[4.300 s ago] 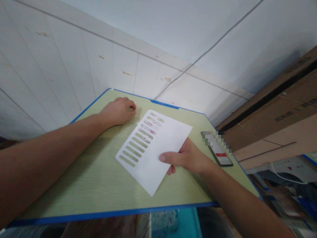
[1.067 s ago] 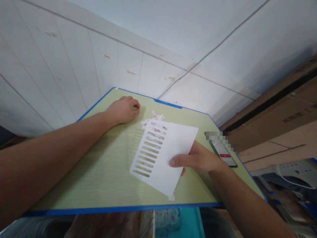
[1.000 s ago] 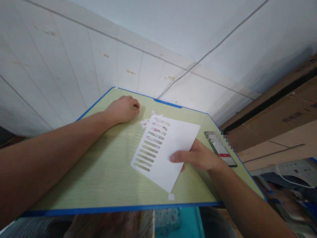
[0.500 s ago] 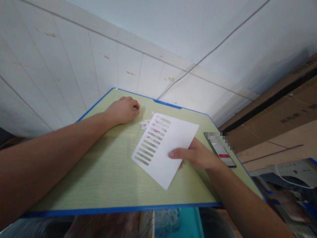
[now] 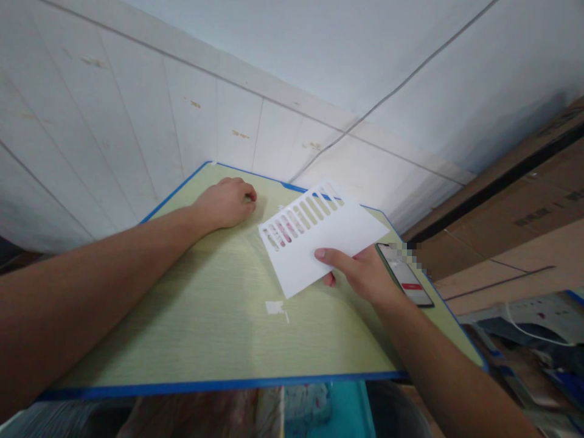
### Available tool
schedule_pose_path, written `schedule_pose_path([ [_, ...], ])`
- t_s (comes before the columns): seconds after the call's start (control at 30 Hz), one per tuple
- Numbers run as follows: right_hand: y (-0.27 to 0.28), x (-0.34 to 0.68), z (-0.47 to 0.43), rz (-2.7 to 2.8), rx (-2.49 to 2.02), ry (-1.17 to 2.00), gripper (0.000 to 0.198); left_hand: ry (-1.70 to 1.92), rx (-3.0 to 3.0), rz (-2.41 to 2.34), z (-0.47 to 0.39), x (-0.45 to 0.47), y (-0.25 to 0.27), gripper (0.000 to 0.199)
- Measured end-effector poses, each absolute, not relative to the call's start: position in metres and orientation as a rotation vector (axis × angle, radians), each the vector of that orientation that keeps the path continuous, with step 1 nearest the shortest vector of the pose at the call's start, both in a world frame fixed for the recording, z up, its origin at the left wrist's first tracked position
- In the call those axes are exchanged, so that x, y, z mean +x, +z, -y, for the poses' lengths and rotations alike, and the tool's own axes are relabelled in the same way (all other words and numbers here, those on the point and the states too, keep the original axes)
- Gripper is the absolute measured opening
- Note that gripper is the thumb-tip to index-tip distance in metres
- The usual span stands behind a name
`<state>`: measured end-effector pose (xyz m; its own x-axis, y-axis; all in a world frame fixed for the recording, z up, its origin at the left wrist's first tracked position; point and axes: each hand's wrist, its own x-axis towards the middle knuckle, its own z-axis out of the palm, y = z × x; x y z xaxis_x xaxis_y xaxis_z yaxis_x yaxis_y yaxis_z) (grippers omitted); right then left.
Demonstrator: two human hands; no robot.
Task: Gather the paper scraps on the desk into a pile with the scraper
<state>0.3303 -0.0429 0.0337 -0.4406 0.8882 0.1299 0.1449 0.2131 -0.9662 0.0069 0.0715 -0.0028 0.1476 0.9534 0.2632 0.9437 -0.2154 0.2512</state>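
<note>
My right hand (image 5: 353, 267) grips a white card (image 5: 337, 234) by its near right edge, thumb on top and fingers underneath. A row of long rounded slots is cut along the card's far left side, and the card is held tilted above the table. Pink and white patterned pieces show through the slots at its left end; the rest of them is hidden by the card. My left hand (image 5: 228, 202) rests on the table left of the card, fingers curled in and nothing visible in them. A small white scrap (image 5: 274, 308) lies on the table nearer to me.
The pale green table (image 5: 182, 328) has a blue rim and stands against a white panelled wall. A phone (image 5: 406, 277) with a lit screen lies at the right edge. Cardboard boxes (image 5: 515, 213) are stacked beyond it. A turquoise container (image 5: 351, 410) sits below the front edge.
My right hand has turned the card clockwise and raised its far end toward the wall. The white scrap on the near table now shows. My left hand has stayed put.
</note>
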Motion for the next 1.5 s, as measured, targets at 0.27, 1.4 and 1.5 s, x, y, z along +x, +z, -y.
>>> schedule_pose_path([
  [0.27, 0.027, 0.326, 0.049, 1.75, -0.971, 1.345, 0.046, 0.576, 2.355, -1.954, -0.07, 0.007, -0.002, 0.046],
  [1.4, 0.029, 0.319, 0.067, 1.751, -0.896, 1.636, 0.048, 0.591, 2.323, -1.947, -0.067, 0.008, 0.0, 0.041],
  [1.5, 0.028, 0.32, 0.067, 1.75, -0.92, 1.658, 0.049, 0.594, 2.33, -1.952, -0.068, 0.008, 0.0, 0.044],
])
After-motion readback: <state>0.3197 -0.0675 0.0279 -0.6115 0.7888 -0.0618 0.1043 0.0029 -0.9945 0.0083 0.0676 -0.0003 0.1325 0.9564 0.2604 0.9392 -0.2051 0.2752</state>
